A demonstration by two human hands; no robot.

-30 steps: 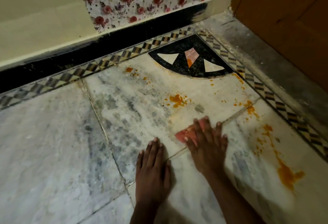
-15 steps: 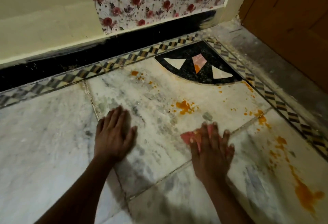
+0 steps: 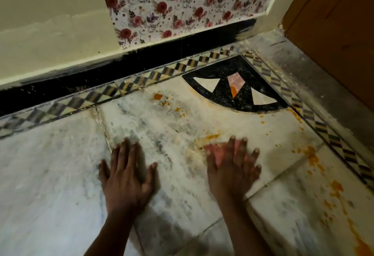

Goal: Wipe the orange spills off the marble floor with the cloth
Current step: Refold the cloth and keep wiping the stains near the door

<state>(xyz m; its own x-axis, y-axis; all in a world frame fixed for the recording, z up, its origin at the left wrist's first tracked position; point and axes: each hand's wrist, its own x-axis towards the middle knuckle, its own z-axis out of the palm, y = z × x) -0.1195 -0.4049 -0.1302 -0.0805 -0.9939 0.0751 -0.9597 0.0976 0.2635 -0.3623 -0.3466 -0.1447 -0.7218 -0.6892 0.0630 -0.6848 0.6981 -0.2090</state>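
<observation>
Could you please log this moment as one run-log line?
right hand presses cloth on smeared spill | left hand flat on floor | spills remain

Both forearms are bare up to the bottom frame edge, no sleeve showing. The left hand (image 3: 126, 176) shows short, pale nails; the right hand (image 3: 232, 170) is motion-blurred, seemingly ringless.

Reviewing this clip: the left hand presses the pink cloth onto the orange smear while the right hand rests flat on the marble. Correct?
Hands swapped. The head view shows the right hand pressing the pink cloth onto the orange smear, and the left hand flat on the marble.
</observation>
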